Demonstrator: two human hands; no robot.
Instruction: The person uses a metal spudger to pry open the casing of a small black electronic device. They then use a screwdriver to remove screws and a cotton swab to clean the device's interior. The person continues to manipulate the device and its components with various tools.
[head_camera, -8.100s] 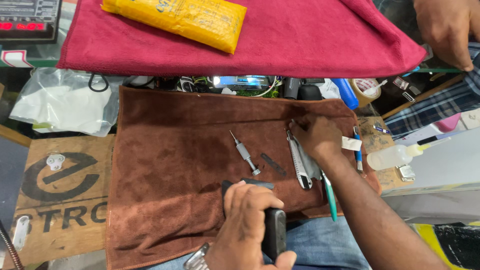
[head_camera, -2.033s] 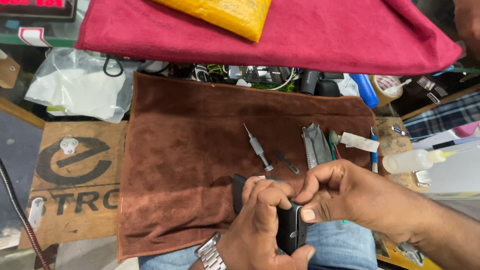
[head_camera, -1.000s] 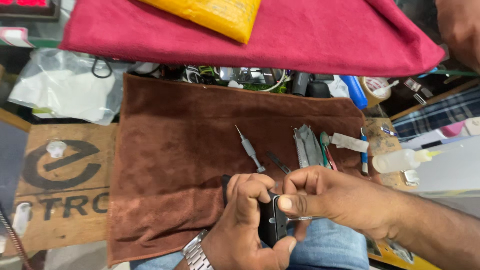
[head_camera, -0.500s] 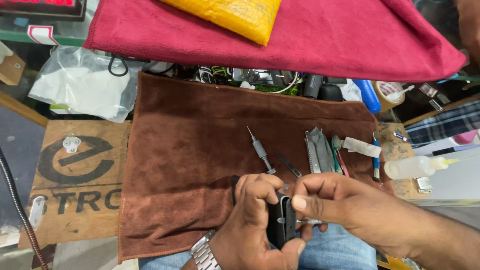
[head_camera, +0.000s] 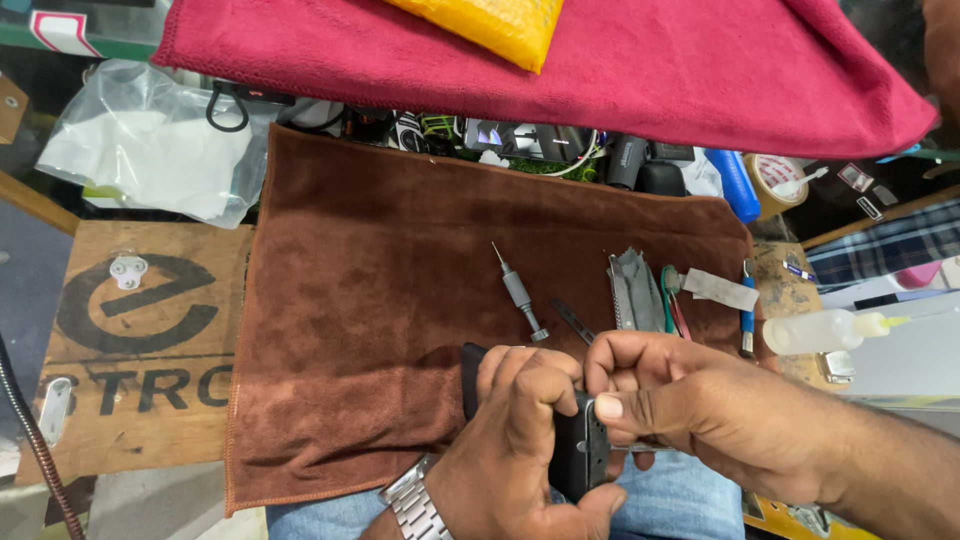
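My left hand (head_camera: 520, 440) is gripping a black phone (head_camera: 578, 455) over my lap, at the brown cloth's (head_camera: 380, 300) near edge. My right hand (head_camera: 680, 400) is pinching its top edge, fingers closed.

You sit at small repair bench, likely phone or electronics service counter. Brown cloth (head_camera: 400, 330) spread as work mat, precision screwdriver (head_camera: 519, 293) and metal tweezers (head_camera: 634, 292) laid on it. Squeeze bottle (head_camera: 825, 331) of clear liquid at bench edge, tape roll (head_camera: 772, 178) behind. Tangle of cables and chargers (head_camera: 520, 145) along back, under red cloth (head_camera: 560, 60). Plastic bag (head_camera: 150, 150) at left.
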